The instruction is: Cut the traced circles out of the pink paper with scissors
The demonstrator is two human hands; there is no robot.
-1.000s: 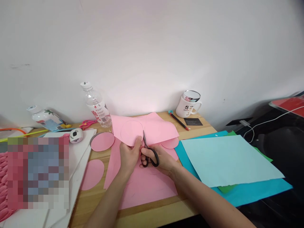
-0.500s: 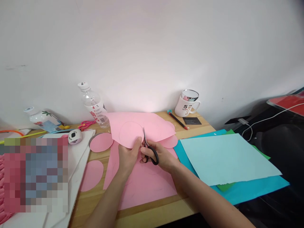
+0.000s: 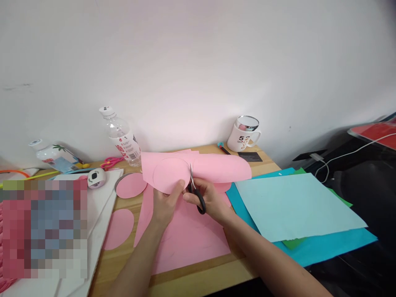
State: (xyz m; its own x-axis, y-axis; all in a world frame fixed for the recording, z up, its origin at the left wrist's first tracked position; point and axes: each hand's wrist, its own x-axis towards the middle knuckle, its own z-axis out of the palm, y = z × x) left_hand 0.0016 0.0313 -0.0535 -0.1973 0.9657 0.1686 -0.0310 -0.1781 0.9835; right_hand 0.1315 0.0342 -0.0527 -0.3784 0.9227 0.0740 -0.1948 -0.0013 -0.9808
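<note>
My left hand (image 3: pixel 165 203) pinches the near edge of a pink paper sheet (image 3: pixel 210 167) that is lifted off the wooden table (image 3: pixel 198 276). A circle outline (image 3: pixel 171 173) is drawn on it. My right hand (image 3: pixel 208 200) grips black-handled scissors (image 3: pixel 195 190), their blades cutting up along the circle's right side. A larger pink sheet (image 3: pixel 188 237) lies flat under both hands. Two cut pink discs lie to the left, one (image 3: pixel 131 185) near the bottle and one (image 3: pixel 119 228) nearer to me.
A plastic bottle (image 3: pixel 120 137) and a white mug (image 3: pixel 243 135) stand by the wall. Light blue (image 3: pixel 293 204), teal and green sheets lie at right. A white punch (image 3: pixel 96 177), pink scissors (image 3: pixel 113 161), a second bottle (image 3: pixel 52 154) and white boards (image 3: pixel 99 214) are at left.
The scissors have cut further up along the circle. The lifted pink sheet has turned and its right side has swung out to the right, hiding the pencil.
</note>
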